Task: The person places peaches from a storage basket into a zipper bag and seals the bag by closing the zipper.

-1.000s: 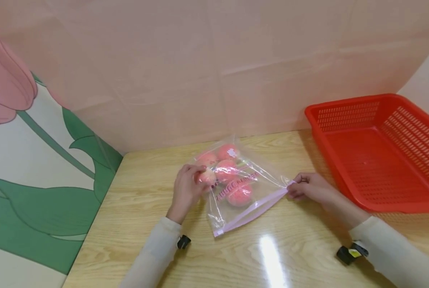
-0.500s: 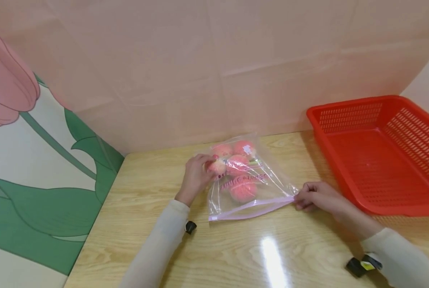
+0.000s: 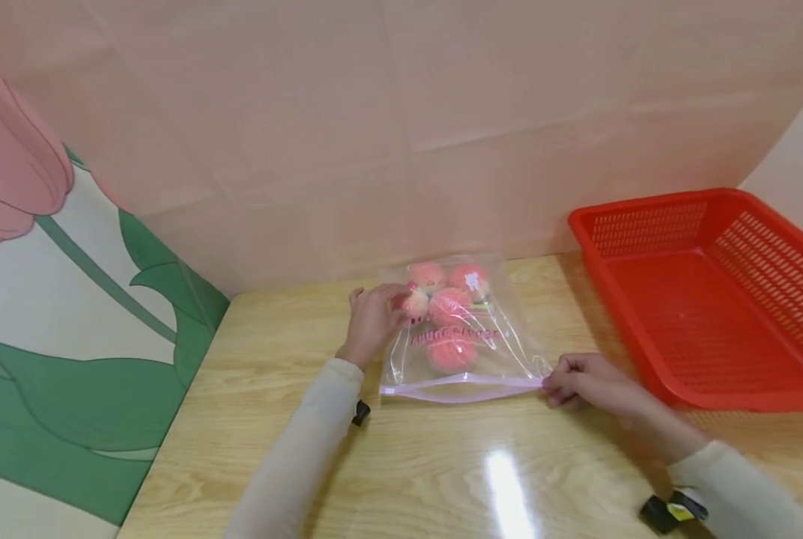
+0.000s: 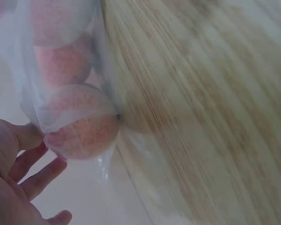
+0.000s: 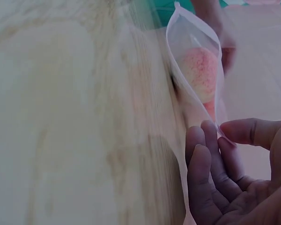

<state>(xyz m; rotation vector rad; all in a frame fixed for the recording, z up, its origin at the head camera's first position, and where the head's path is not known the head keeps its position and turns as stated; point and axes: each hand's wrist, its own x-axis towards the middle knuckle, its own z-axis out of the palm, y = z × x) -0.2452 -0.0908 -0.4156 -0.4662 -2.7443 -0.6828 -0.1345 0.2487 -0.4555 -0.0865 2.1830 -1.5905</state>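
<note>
A clear zip bag [image 3: 492, 352] with a pinkish-purple zip strip lies on the wooden table, its mouth facing me and parted in the middle. Several pink-red peaches [image 3: 452, 353] are inside, mostly toward the far end. My left hand [image 3: 372, 318] is at the bag's left side, thumb and fingertips together on the film beside a peach [image 4: 84, 122]. With thumb and forefinger, my right hand [image 3: 586, 383] pinches the right end of the zip strip. The right wrist view looks into the gaping mouth [image 5: 194, 91], with a peach [image 5: 200, 75] behind it.
A large red plastic basket [image 3: 678, 329] with slotted sides stands on the right, close to my right forearm. The table [image 3: 253, 419] runs back to a pink-covered wall [image 3: 307, 150]. At left is a panel with a painted tulip [image 3: 17, 150].
The bag has turned so its zip strip now lies nearly level across my view, its far end swinging right. My left hand moved right and slightly away with it; my right hand shifted slightly nearer.
</note>
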